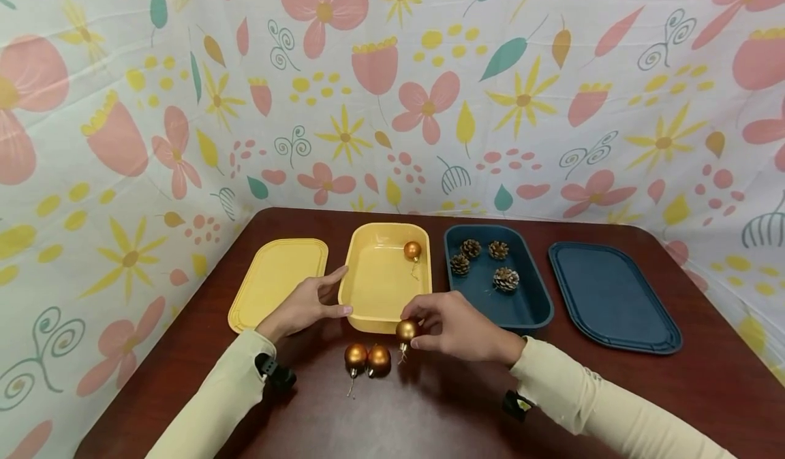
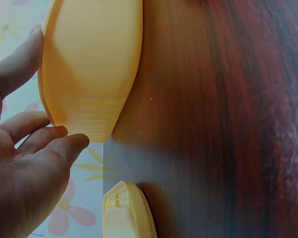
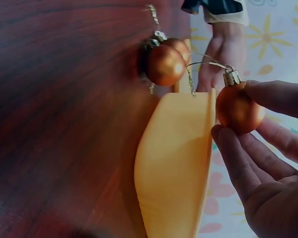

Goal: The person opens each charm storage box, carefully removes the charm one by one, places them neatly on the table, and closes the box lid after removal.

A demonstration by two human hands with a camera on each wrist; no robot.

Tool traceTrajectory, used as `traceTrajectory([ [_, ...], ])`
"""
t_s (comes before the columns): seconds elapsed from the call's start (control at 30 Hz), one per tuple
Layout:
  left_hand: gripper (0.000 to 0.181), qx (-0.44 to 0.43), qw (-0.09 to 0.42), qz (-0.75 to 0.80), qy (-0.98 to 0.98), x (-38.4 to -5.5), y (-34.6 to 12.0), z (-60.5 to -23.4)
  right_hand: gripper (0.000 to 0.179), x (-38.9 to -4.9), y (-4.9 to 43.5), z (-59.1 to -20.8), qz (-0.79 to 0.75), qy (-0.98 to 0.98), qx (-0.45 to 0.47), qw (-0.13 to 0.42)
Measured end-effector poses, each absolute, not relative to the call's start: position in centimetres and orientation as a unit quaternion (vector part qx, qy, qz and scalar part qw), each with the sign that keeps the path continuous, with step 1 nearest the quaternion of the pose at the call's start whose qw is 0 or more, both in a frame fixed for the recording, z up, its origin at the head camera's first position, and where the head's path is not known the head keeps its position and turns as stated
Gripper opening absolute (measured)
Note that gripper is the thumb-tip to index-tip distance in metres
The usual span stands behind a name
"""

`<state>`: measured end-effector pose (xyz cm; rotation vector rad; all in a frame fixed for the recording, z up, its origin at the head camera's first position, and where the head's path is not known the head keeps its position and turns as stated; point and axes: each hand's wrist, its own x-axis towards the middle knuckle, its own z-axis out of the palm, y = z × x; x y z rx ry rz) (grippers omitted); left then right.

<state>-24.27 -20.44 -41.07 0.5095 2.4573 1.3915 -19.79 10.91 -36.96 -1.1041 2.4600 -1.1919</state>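
Observation:
My right hand pinches a copper-gold Christmas bauble between thumb and fingers, just off the near rim of the yellow container. The bauble's metal cap and gold string show in the right wrist view. My left hand touches the container's left side, its thumb at the near-left corner and forefinger farther along the rim. Inside the container, toward the far right, lies one bauble. Two more baubles, a left one and a right one, lie side by side on the table in front.
A yellow lid lies left of the yellow container. To the right stands a dark blue container holding several pine cones, with a dark blue lid beyond it. A flowered cloth hangs behind the brown table.

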Motion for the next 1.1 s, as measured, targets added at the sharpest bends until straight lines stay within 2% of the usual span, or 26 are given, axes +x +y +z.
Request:
traceTrajectory([
  [0.4,0.089,0.173,0.135,0.483,0.848,-24.3,-20.4,-41.1,0.025,-19.1,10.2,-39.1,-0.346,0.843,-0.408,0.063],
  [1.1,0.091,0.176,0.135,0.477,0.851,-24.3,-20.5,-41.1,0.026,-19.2,9.1,-41.4,-0.288,0.848,-0.442,0.053],
])
